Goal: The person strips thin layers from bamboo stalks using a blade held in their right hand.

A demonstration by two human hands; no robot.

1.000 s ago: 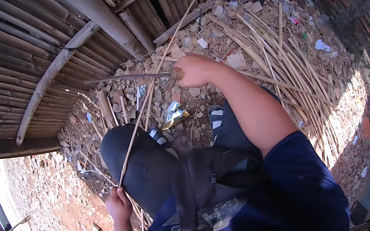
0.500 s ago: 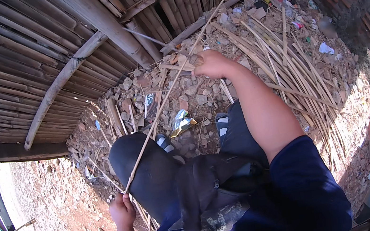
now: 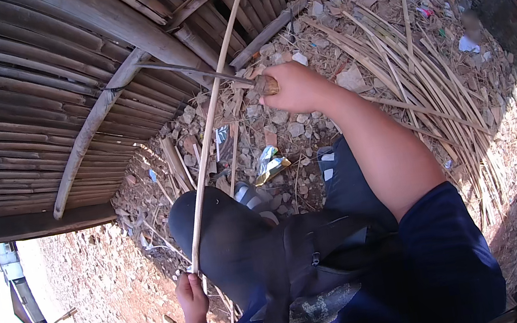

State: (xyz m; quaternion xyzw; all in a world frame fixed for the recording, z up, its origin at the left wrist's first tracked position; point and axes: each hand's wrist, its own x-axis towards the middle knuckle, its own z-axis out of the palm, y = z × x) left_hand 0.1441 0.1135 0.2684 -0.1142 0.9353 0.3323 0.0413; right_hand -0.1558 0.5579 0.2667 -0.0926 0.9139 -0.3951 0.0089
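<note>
A long, thin bamboo strip (image 3: pixel 208 135) slants up from my left knee, its top reaching the wall's height in the view. My left hand (image 3: pixel 192 298) is closed round its lower end, beside the knee. My right hand (image 3: pixel 294 87) grips the brown wooden handle of a long knife (image 3: pixel 266 85). The narrow dark blade points left and crosses the strip; whether it touches the strip I cannot tell.
Many loose bamboo strips (image 3: pixel 424 83) lie in a heap at the right. A bamboo-slat wall (image 3: pixel 16 151) with thick poles rises at the left. Rubble and litter cover the ground round my feet, including a shiny crumpled wrapper (image 3: pixel 269 165). A brick wall borders the far right.
The strip has swung more upright, its upper end moving left. The knife blade now shows clearly across it. Both hands keep their holds, and the whole view has shifted slightly.
</note>
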